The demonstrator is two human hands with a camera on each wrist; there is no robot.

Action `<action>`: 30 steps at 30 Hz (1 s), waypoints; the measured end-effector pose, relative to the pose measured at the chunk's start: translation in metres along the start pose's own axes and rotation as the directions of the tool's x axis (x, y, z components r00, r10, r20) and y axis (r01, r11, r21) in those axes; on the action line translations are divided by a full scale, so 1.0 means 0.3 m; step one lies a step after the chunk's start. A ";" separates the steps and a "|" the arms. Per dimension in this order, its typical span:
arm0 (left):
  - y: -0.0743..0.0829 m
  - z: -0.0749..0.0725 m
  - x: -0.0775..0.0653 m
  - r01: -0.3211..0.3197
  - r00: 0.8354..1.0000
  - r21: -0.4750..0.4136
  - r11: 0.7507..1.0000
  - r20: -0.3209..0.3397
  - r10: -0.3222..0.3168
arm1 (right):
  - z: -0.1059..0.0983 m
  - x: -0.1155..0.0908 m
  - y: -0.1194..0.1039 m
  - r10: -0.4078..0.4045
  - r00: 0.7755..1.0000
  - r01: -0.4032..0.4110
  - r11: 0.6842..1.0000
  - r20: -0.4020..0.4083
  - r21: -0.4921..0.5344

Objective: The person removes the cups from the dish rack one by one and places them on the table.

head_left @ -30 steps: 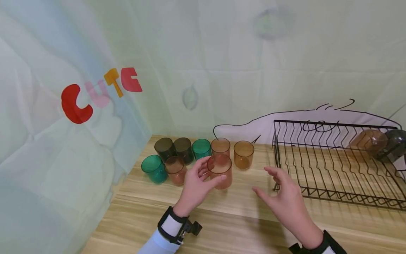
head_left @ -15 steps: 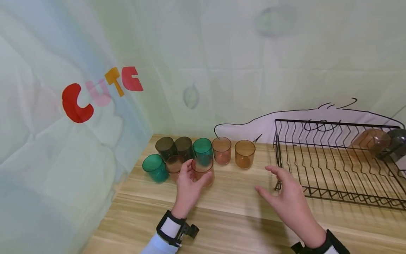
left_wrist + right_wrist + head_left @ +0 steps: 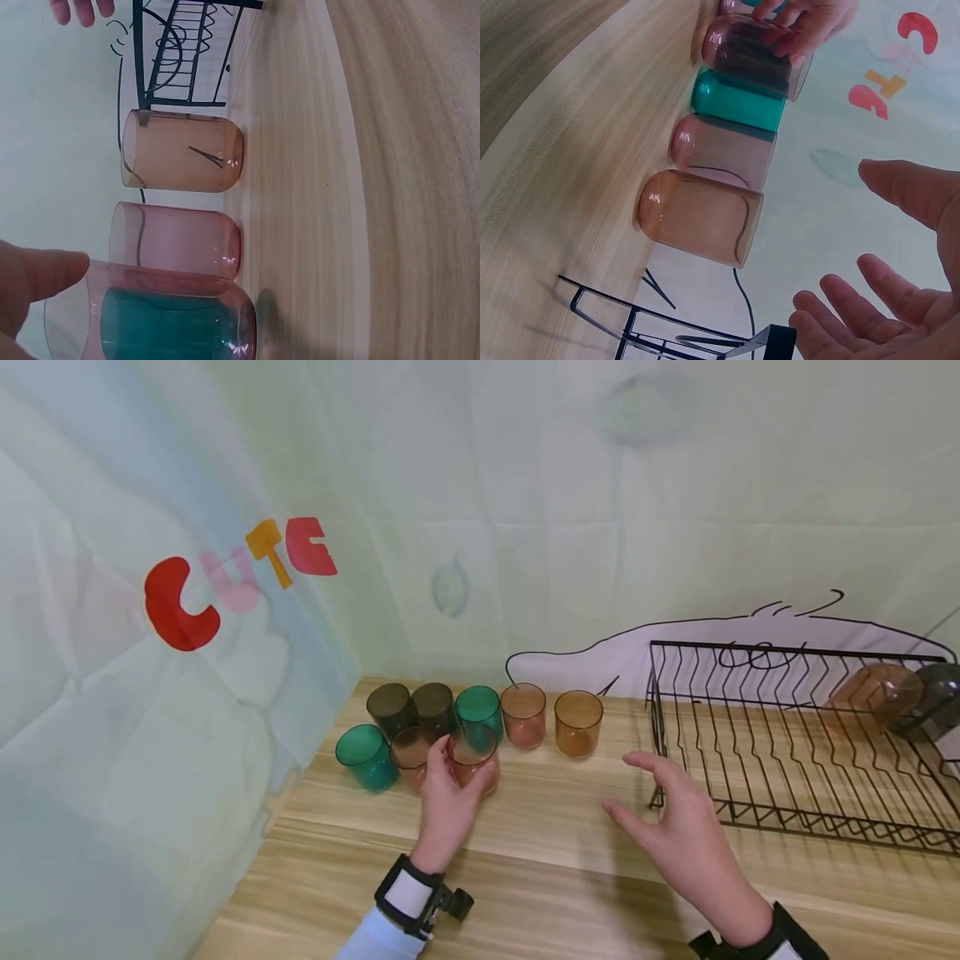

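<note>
My left hand (image 3: 447, 806) grips a clear pink glass (image 3: 477, 755) by its side, thumb near the rim, upright at the table. Just left of it a second pink glass (image 3: 409, 752) is partly hidden by my fingers. Behind stand a teal glass (image 3: 480, 703), a pink glass (image 3: 525, 727) and an amber glass (image 3: 578, 728), in a row. Two dark glasses (image 3: 390, 708) and another teal glass (image 3: 366, 762) are at the left. My right hand (image 3: 686, 839) holds nothing, fingers spread from the thumb, hovering by the rack's left end; in the right wrist view its fingers (image 3: 862, 300) are apart.
A black wire dish rack (image 3: 795, 651) takes up the right of the wooden table (image 3: 547, 893). Inside its right end lie a pinkish-brown glass (image 3: 873, 693) and a dark one (image 3: 941, 693). A printed cloth (image 3: 525, 527) hangs behind and at the left.
My left hand has carried the pink glass leftward, from in front of the back pink glass to beside the front-row pink one. My right hand has barely moved.
</note>
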State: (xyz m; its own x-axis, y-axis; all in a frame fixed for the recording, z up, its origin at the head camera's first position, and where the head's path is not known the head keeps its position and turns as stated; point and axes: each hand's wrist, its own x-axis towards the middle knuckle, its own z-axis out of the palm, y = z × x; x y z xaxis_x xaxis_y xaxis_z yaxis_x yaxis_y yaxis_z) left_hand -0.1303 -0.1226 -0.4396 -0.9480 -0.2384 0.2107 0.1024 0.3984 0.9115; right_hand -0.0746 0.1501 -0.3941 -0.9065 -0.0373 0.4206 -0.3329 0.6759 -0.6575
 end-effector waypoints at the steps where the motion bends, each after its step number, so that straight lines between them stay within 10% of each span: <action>1: -0.001 0.001 -0.001 0.001 1.000 0.006 1.000 0.002 -0.001 | 0.000 0.000 -0.001 -0.002 1.000 0.002 1.000 0.000 -0.001; 17: 0.009 0.002 -0.020 0.004 1.000 0.149 0.989 0.012 -0.006 | -0.008 0.004 -0.008 -0.025 1.000 0.025 1.000 -0.004 -0.014; 30: 0.158 -0.040 -0.024 -0.093 0.995 0.215 0.972 -0.001 0.095 | -0.123 0.056 -0.008 -0.070 0.995 0.065 0.995 -0.067 -0.071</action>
State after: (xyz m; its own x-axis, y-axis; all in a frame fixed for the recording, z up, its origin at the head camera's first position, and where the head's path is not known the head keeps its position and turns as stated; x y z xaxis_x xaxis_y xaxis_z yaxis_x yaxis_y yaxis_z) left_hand -0.1150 -0.1127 -0.3937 -0.9337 -0.2000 0.2969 0.1228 0.6000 0.7905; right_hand -0.0793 0.1748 -0.3624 -0.8617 -0.0352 0.5062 -0.3719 0.7224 -0.5829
